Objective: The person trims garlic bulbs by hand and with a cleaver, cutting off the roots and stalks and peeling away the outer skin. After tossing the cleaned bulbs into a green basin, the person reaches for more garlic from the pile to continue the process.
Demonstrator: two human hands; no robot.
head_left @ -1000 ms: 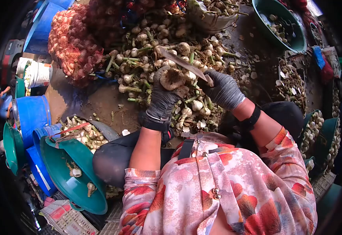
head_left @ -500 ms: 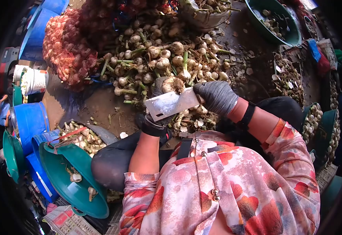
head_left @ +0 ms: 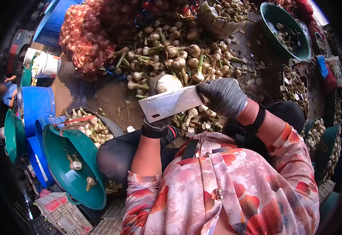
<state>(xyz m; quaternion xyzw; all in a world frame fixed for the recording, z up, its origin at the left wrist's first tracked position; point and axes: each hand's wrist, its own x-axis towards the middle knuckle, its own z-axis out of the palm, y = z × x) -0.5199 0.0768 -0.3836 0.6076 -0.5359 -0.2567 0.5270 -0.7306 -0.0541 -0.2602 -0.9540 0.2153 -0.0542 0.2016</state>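
Note:
My right hand (head_left: pixel 225 96), in a grey knit glove, is wrapped round the handle end of a broad-bladed knife like a cleaver (head_left: pixel 171 103). Its pale metal blade stretches leftward across my left hand (head_left: pixel 159 122) and hides much of it. Gloved fingers of that left hand are closed round a garlic bulb (head_left: pixel 168 83), whose smooth white side faces up, right at the blade's far edge. Just beyond the hands lies a heap of garlic bulbs (head_left: pixel 179 62) with stalks, and cut bits lie below the blade.
A green basin (head_left: pixel 53 156) with a few bulbs stands at my left, beside a container of cut stalks (head_left: pixel 94 131) and blue drums (head_left: pixel 38 105). Red net sacks (head_left: pixel 86 43) and a white sack (head_left: pixel 222 25) stand behind the heap. Another green basin (head_left: pixel 269 27) is at far right.
The garlic bulb has turned: its brown roots showed before, and now a smooth white side shows. Both hands stay close together. The whole view has shifted slightly.

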